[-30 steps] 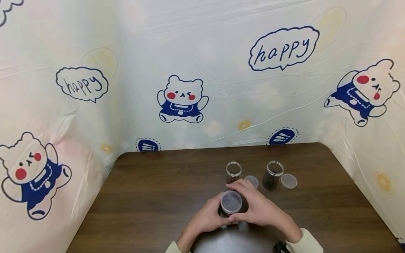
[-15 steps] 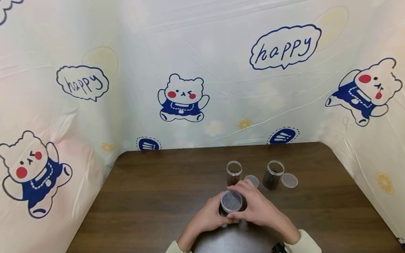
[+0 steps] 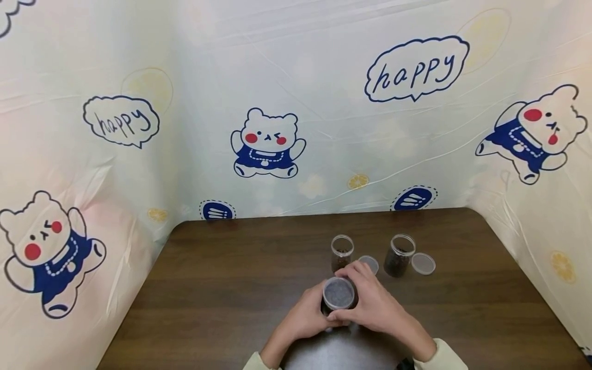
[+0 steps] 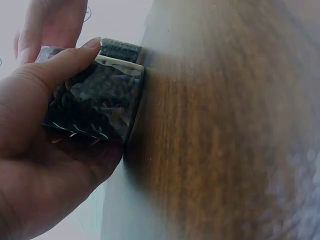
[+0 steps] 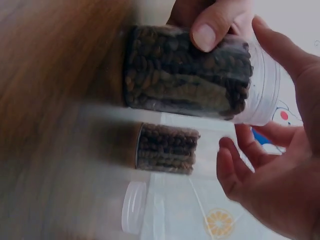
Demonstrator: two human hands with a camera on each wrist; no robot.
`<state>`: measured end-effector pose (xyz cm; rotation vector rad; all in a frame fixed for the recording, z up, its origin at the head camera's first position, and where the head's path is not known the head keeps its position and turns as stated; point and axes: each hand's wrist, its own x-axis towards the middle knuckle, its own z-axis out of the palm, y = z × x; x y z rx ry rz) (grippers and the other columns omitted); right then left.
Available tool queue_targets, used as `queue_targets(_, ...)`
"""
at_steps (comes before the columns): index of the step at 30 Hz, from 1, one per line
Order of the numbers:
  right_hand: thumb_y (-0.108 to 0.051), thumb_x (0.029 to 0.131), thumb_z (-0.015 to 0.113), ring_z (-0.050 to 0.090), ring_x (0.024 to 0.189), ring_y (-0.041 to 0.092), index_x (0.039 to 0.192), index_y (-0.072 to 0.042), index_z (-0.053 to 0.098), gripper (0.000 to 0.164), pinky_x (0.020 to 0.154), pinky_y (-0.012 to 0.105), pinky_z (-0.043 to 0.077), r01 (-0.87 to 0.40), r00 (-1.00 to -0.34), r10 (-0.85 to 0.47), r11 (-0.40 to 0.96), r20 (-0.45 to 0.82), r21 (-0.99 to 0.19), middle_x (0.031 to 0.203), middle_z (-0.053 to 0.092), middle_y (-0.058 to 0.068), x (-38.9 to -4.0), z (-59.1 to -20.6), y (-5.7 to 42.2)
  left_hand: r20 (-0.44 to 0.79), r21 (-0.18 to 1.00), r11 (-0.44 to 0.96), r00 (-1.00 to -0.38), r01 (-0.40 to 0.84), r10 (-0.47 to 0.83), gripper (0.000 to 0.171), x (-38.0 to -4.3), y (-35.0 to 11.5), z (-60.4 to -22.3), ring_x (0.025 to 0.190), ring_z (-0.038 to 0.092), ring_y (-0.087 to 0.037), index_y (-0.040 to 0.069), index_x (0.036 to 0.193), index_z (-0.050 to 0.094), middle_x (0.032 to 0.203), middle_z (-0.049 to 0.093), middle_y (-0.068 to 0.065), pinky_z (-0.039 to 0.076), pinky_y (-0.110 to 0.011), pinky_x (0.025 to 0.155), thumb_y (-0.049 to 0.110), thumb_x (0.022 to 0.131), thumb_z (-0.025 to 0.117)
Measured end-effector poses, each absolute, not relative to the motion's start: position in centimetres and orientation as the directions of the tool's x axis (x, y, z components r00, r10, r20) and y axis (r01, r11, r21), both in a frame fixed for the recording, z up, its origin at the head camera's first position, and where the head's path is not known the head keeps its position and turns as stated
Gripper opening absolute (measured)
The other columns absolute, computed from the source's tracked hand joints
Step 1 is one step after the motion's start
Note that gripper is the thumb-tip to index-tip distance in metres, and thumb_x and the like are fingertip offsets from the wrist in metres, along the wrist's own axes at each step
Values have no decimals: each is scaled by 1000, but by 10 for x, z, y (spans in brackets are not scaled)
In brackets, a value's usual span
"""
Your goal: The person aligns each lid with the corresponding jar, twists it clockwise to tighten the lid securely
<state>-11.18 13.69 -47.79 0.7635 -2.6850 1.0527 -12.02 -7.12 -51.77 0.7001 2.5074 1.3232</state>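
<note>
A clear jar [image 5: 185, 75] of dark brown beans that look like coffee beans stands upright on the table, its round translucent lid [image 3: 339, 294] on top. My left hand [image 3: 305, 314] grips the jar's body, thumb across its near side in the left wrist view. From the right, my right hand [image 3: 376, 303] holds the lid's rim between thumb and fingers. Behind the hands stand two more bean jars, a left one [image 3: 341, 259] and a right one [image 3: 399, 261], both without lids. Part of the held jar's body is hidden by the hands.
A loose lid [image 3: 369, 264] lies between the two back jars, partly behind my right fingers. Another lid [image 3: 423, 264] lies right of the right jar. The brown wooden table [image 3: 222, 288] meets a patterned cloth curtain [image 3: 319, 128] at its back and sides.
My right hand has turned slightly at the lid, its thumb shifting left along the near rim and its wrist moving a little left. The left hand and the other jars look unmoved.
</note>
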Motion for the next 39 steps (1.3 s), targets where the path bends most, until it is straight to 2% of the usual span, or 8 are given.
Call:
queue_targets(4, -47, 78, 92, 49, 117, 9, 138, -17, 64, 73, 96, 34, 53, -543, -831, -471, 568, 297, -618, 126, 58, -4, -112, -476, 142, 14, 822, 486, -863, 298, 505, 77, -120, -71, -517, 120, 66, -11, 22, 145, 55, 131, 71, 1, 54, -32, 102, 39, 80, 93)
queue_targets(7, -46, 80, 91, 47, 117, 9, 137, -16, 66, 69, 96, 34, 52, -559, -817, -496, 560, 293, -611, 126, 58, -4, -114, -474, 145, 8, 819, 491, -861, 297, 508, 78, -121, -71, -517, 120, 65, -10, 23, 146, 55, 132, 70, 2, 54, -31, 103, 40, 80, 93)
queue_targets(16, -47, 71, 96, 47, 105, 3, 123, -18, 73, 64, 89, 30, 51, -556, -829, -449, 606, 332, -568, 114, 62, -9, -116, -474, 141, 1, 837, 469, -857, 282, 515, 78, -120, -71, -515, 123, 64, -11, 25, 147, 54, 135, 68, 2, 53, -32, 104, 38, 81, 93)
queue_targets(22, -52, 66, 97, 54, 100, 6, 114, -18, 72, 64, 87, 36, 50, -550, -833, -389, 667, 394, -503, 105, 61, -9, -111, -476, 134, 28, 821, 487, -872, 298, 488, 78, -117, -69, -515, 121, 65, -12, 20, 144, 56, 132, 71, 0, 54, -32, 104, 31, 78, 95)
queue_targets(28, -56, 62, 96, 55, 91, 7, 105, -17, 69, 63, 83, 36, 47, -499, -847, -313, 747, 431, -438, 98, 59, -8, -107, -479, 125, 59, 791, 523, -891, 318, 451, 75, -114, -66, -514, 119, 66, -14, 16, 140, 60, 129, 73, -2, 55, -33, 102, 27, 75, 96)
queue_targets(34, -57, 63, 95, 54, 88, 5, 102, -20, 64, 62, 79, 33, 42, -455, -874, -289, 768, 390, -450, 96, 57, -10, -107, -480, 122, 50, 791, 533, -901, 299, 431, 74, -114, -64, -513, 115, 66, -13, 17, 136, 62, 125, 73, 0, 55, -31, 99, 29, 73, 97)
queue_targets(39, -57, 62, 96, 54, 88, 2, 101, -23, 62, 62, 80, 32, 39, -421, -901, -287, 765, 326, -487, 96, 57, -13, -109, -480, 121, 51, 804, 515, -899, 296, 436, 76, -114, -65, -516, 115, 66, -12, 18, 136, 62, 125, 72, 1, 54, -31, 100, 30, 71, 99)
